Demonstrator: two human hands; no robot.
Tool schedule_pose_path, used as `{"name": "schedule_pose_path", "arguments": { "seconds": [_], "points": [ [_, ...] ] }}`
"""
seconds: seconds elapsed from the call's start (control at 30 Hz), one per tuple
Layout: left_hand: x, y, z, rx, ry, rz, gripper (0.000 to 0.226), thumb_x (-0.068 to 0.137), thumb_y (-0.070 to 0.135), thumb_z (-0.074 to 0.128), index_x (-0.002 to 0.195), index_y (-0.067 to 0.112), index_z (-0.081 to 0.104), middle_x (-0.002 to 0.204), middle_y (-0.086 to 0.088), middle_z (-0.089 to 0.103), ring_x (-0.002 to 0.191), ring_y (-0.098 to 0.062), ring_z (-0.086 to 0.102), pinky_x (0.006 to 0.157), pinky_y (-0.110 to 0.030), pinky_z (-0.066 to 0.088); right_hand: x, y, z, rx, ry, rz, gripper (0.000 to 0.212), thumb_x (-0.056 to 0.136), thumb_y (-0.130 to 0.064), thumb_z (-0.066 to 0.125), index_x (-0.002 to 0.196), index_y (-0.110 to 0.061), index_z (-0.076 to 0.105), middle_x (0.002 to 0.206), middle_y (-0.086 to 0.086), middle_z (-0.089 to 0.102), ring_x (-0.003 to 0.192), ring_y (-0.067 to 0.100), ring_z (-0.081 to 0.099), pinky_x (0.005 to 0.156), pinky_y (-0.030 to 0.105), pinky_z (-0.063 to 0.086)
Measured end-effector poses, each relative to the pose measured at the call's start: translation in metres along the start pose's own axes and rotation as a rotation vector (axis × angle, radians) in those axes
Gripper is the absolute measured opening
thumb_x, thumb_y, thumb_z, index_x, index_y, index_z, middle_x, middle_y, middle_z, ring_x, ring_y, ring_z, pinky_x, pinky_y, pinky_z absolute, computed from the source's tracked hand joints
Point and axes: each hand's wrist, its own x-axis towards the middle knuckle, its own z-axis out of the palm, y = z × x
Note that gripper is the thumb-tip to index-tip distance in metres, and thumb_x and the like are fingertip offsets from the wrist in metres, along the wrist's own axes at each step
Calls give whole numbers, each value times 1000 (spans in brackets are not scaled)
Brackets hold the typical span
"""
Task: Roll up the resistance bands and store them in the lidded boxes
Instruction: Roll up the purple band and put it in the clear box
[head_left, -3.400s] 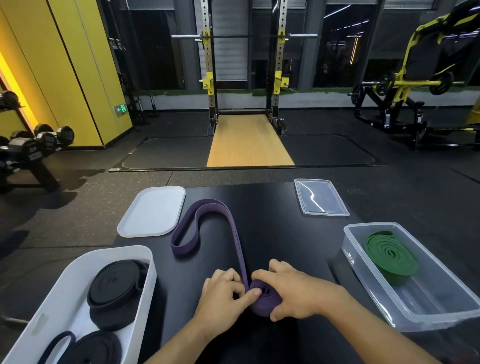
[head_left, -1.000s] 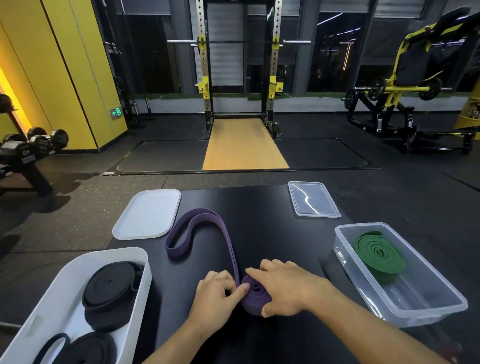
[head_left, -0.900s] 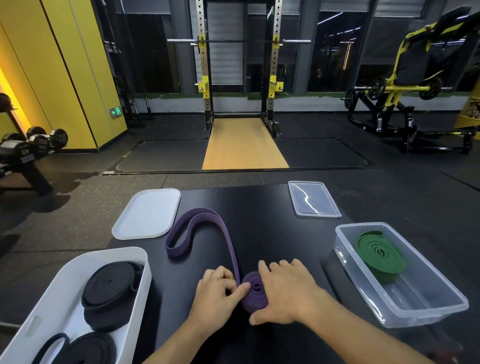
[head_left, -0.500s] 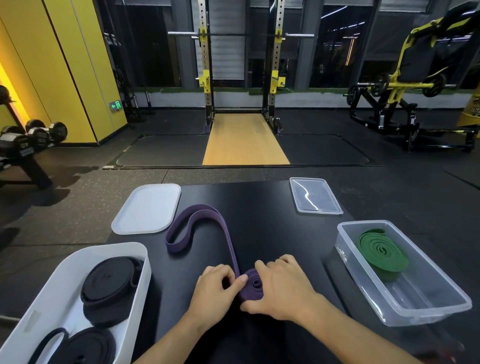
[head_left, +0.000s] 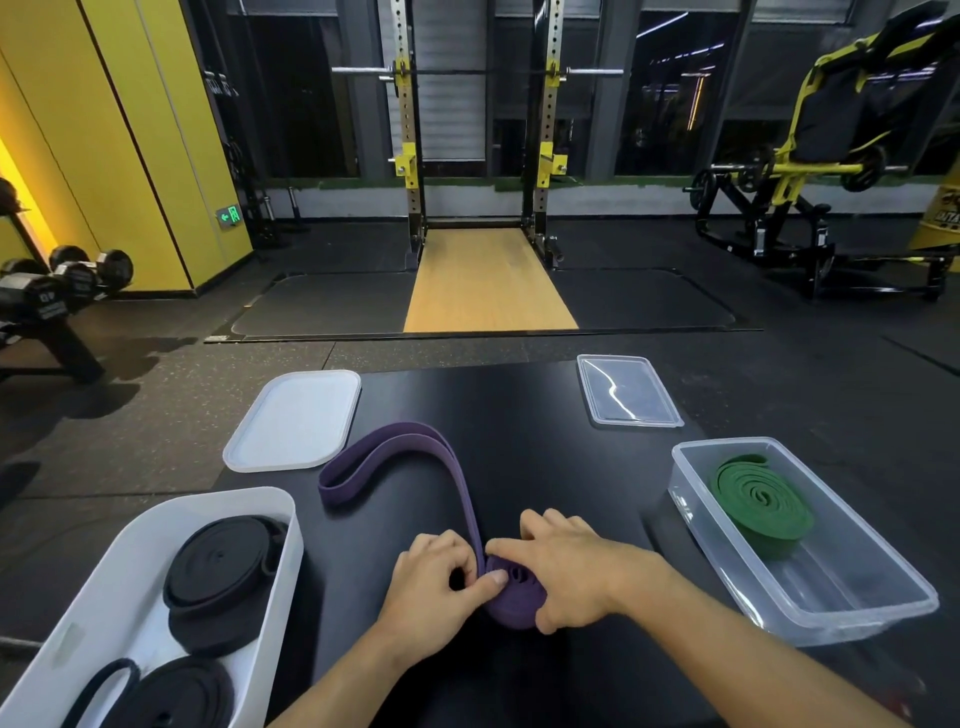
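On the head view, a black table (head_left: 519, 405) stands on dark gym flooring, with a squat rack (head_left: 410, 156) far behind. Near centre, the left hand (head_left: 431, 587) pinches the coil of the purple band (head_left: 514, 605) with curled fingers. The right hand (head_left: 576, 566) curls over it, seemingly gripping.

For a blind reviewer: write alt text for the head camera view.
A left hand and right hand coil a purple band on a black table. A white box, left, holds rolled black bands; a clear box, right, a green band; a white lid and clear lid lie beyond.
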Motion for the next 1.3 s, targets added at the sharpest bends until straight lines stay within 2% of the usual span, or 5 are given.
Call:
{"name": "schedule_pose_path", "arguments": {
  "seconds": [0.2, 0.43, 0.8, 1.07, 1.3],
  "points": [
    [2, 0, -1, 16, -12, -12, 58, 73, 83, 51, 66, 26, 50, 91, 19, 58, 102, 2, 45, 92, -23, 33, -13, -27, 6, -125, 200, 292, 129, 69, -99, 40, 156, -6, 23, 132, 9, 60, 123, 30, 55, 105, 46, 36],
    [2, 1, -1, -5, -12, -22, 58, 77, 80, 48, 66, 23, 50, 89, 16, 58, 102, 2, 45, 95, -26, 34, 2, -29, 18, -162, 306, 285, 83, 74, -93, 36, 100, -15, 47, 89, 5, 68, 81, 27, 61, 96, 44, 37],
    [5, -6, 4, 4, 38, -20, 48, 103, 48, 53, 64, 20, 48, 84, 16, 55, 95, -2, 46, 93, -34, 41, -4, -18, 6, -110, 186, 88, 69, 79, -71, 63, 122, -20, 47, 119, 5, 57, 110, 28, 47, 100, 42, 37],
    [0, -7, 0, -54, 10, 22, 53, 87, 70, 52, 59, 24, 46, 85, 9, 56, 101, -4, 47, 93, -32, 41, -6, -9, -3, 24, 32, -13, 90, 82, -43, 74, 156, -35, 24, 128, 2, 39, 114, 24, 37, 101, 37, 38],
    [5, -11, 5, -23, 45, 43, 53, 82, 77, 46, 57, 31, 49, 90, 15, 55, 100, -2, 45, 91, -34, 41, -21, -37, -7, 16, 274, 262, 124, 68, -95, 53, 156, -12, 24, 132, 5, 60, 123, 26, 56, 93, 41, 48]
  ]
}}
